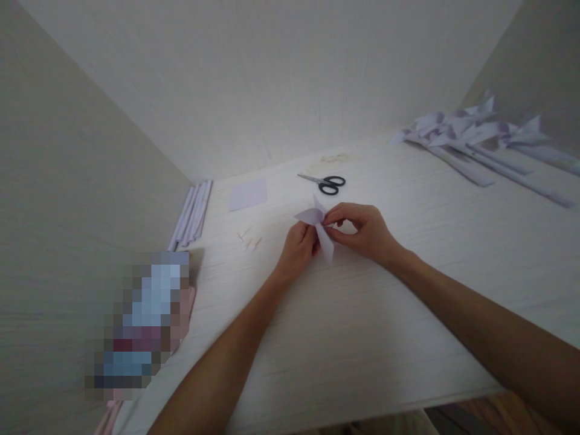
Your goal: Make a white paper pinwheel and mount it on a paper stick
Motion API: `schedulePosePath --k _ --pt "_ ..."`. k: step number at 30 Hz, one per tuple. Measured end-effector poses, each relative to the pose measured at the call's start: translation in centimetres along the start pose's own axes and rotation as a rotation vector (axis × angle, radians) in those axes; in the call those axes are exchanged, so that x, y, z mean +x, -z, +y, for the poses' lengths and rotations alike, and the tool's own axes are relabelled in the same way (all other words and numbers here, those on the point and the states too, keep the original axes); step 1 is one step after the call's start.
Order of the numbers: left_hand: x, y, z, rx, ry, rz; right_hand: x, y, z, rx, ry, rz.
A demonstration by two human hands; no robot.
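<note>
Head view looks down on a pale wood-grain worktop (362,338) closed in by plain walls at the back and on both sides; far right on it lies a heap of finished paper pieces (480,136), lilac folded heads on long rolled stems, overlapping so that I count about four or five and cannot be sure of more; at the left wall lies a bundle of rolled paper strips (193,212), roughly four side by side, with no folded head on them; a blurred-out block (142,323) sits lower left and cannot be read; one flat lilac paper square (248,194) lies unfolded near the back; one pair of black-handled scissors (324,182) lies just behind the hands, blades shut as far as I can see; a few small pale scraps (249,240) lie left of the hands, perhaps three or four. Both hands meet at mid-worktop: the left hand (299,244) pinches the folded lilac paper (319,232) from the left; the right hand (362,229) closes its grip on the same piece from the right, fingertips on the upper fold; the paper is held just above the surface, partly folded into pointed flaps. Judging by this, several pieces are done, this one is midway, and one square plus the strips remain unused.
</note>
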State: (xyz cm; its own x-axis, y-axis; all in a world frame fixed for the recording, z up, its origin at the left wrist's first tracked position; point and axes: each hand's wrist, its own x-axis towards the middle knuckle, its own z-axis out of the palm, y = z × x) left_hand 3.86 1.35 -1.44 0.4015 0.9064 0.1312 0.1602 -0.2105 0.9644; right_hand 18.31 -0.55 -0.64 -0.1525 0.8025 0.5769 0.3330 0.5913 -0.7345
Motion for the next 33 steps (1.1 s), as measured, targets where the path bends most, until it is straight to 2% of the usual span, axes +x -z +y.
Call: schedulePosePath --k 18,33 --pt "0.09 -0.02 0.12 0.007 0.028 -0.015 0.08 0.06 0.02 0.005 -0.071 -0.023" --pt "0.08 -0.01 0.07 -0.094 0.014 -0.010 -0.06 0.12 0.27 0.020 -0.121 -0.029"
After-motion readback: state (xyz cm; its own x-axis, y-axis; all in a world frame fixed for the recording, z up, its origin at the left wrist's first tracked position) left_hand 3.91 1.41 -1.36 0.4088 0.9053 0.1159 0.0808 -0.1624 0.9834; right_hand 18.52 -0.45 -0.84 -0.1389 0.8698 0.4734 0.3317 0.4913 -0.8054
